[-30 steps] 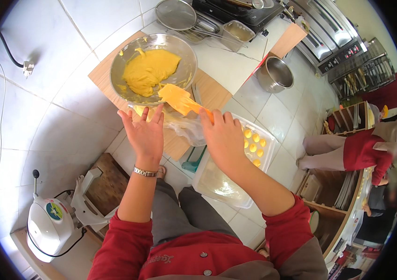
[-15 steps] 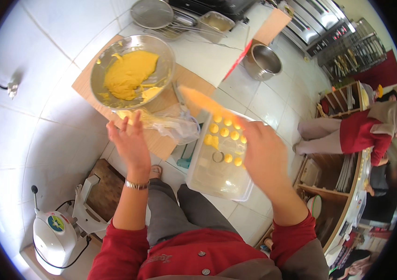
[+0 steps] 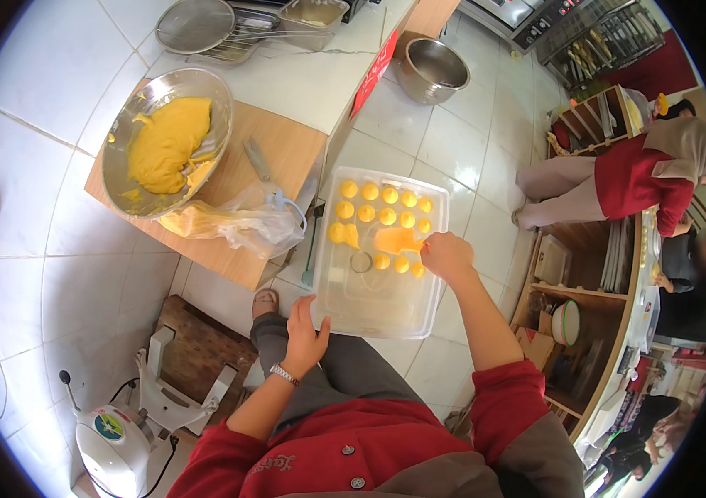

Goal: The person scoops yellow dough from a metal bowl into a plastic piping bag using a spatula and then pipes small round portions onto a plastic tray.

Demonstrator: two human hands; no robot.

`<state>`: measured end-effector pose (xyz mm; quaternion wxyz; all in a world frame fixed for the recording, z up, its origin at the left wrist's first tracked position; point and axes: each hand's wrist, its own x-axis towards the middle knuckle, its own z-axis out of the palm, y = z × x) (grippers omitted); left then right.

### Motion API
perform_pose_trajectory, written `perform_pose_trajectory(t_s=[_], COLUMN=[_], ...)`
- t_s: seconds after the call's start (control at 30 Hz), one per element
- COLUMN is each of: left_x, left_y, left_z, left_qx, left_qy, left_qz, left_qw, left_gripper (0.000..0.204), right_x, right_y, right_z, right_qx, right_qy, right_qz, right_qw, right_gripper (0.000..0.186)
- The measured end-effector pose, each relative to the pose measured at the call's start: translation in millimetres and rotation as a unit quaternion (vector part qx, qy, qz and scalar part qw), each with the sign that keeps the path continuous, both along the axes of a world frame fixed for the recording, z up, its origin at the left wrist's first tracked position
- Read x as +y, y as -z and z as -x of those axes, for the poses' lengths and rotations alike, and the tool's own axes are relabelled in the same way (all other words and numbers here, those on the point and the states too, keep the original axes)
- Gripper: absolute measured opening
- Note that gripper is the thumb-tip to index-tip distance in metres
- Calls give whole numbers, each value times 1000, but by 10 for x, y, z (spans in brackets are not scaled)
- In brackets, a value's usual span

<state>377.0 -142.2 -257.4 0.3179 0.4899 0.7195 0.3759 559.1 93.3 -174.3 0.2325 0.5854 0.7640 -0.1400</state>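
A clear plastic tray (image 3: 353, 305) in front of me holds rows of small yellow batter mounds (image 3: 367, 213) and a smeared yellow patch (image 3: 340, 233) at its left. Closed around an orange spatula (image 3: 394, 241), my right hand (image 3: 450, 256) is at the tray's right side. The spatula's blade is low over the tray, among the mounds. My left hand (image 3: 306, 332) grips the tray's near left corner, fingers along the side and thumb apart from them. On the wooden board (image 3: 280, 141) lies a clear piping bag (image 3: 245, 224) with yellow batter, beside scissors (image 3: 258, 162).
A steel bowl (image 3: 222, 108) of yellow batter stands on the board. An empty steel pot (image 3: 433, 70) is on the floor beyond the counter. Wooden shelves (image 3: 585, 340) and a person in red (image 3: 631, 178) are to the right, a white machine (image 3: 112, 448) at lower left.
The orange spatula has come down from above the tray's far edge to among the mounds. My left hand has moved from beside the piping bag to the tray's corner. The view has shifted.
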Motion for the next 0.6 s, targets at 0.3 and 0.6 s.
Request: perform_pose_trajectory(t_s=[0.3, 0.6], left_x=[66, 43], left_y=[396, 401], left_z=[106, 71], left_qx=[20, 6], left_qy=[-11, 1], left_qz=[86, 99], left_qw=[996, 995], left_gripper=[61, 61], right_x=[107, -95], right_y=[157, 399], right_z=[81, 91], right_qx=[9, 50], right_qy=[25, 115], right_qz=[73, 87], right_qw=[997, 988], right_gripper=[23, 27])
